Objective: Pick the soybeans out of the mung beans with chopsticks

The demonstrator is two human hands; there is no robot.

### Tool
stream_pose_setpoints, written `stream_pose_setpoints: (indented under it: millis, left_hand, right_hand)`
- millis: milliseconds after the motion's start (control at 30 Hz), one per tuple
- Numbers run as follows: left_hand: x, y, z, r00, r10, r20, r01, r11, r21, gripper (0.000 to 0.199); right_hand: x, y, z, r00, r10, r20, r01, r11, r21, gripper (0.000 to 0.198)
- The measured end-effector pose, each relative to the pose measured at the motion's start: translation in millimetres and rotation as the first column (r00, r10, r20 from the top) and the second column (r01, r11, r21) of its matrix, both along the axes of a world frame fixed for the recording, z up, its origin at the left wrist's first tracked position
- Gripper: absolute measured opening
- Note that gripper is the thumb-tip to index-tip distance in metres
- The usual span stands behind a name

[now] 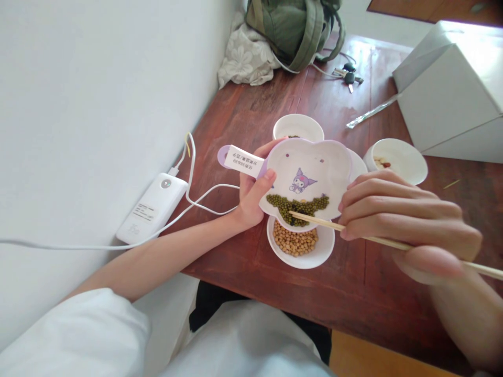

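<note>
My left hand grips a white and lilac cartoon plate near its labelled handle, thumb on the rim. The plate is tilted, and small green beans are heaped along its near edge. My right hand is closed on wooden chopsticks, whose tips touch the beans. Whether one stick or both show is hard to tell. Just below the plate's near edge stands a white bowl of tan soybeans, partly covered by the plate.
Behind the plate are a white bowl and, to the right, another bowl with a few nuts. A white box, keys and a green bag stand farther back. A power bank with a cable leans at the left wall.
</note>
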State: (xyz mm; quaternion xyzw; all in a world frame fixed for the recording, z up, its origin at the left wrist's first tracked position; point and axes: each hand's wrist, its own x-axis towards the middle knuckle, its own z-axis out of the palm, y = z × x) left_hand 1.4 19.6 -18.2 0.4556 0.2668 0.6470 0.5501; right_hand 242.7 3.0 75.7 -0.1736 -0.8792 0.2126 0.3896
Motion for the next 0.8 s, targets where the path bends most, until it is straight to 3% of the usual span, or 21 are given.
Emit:
stream_pose_setpoints:
  millis: [133, 267, 433, 533, 667, 800]
  left_hand:
    - [-0.5, -0.8, 0.8, 1.0, 0.003, 0.017, -0.003, 1.0, -0.003, 0.05]
    - [-0.4, -3.1, 4.8, 0.999, -0.008, 0.038, 0.009, 0.999, -0.034, 0.05]
    - [-1.4, -3.8, 7.0, 1.0, -0.002, 0.013, 0.002, 1.0, -0.021, 0.048]
    - [-1.6, -3.6, 7.2, 1.0, 0.022, 0.01, -0.021, 0.998, -0.053, 0.049]
    - [-1.5, -3.9, 7.4, 1.0, 0.021, 0.008, -0.02, 0.997, -0.074, 0.054]
    - [-0.9, -5.2, 8.6, 1.0, 0.015, 0.001, -0.015, 0.998, -0.062, 0.051]
  right_hand:
    - [-1.8, -3.4, 0.5, 0.999, -0.037, -0.021, 0.036, 0.996, -0.08, 0.065]
    - [-3.7, -5.9, 0.5, 0.999, 0.017, -0.029, -0.021, 0.987, -0.161, 0.068]
    - [-3.0, -4.6, -1.0, 1.0, -0.018, 0.02, 0.019, 0.997, -0.069, 0.064]
    - [-1.4, -3.9, -0.6, 0.999, -0.026, -0.036, 0.024, 0.998, -0.058, 0.065]
    - [-2.3, -4.3, 2.6, 0.998, 0.042, 0.038, -0.039, 0.997, -0.059, 0.058]
    - [0.4, -6.0, 6.6, 0.998, -0.009, 0.061, 0.011, 1.0, -0.025, 0.056]
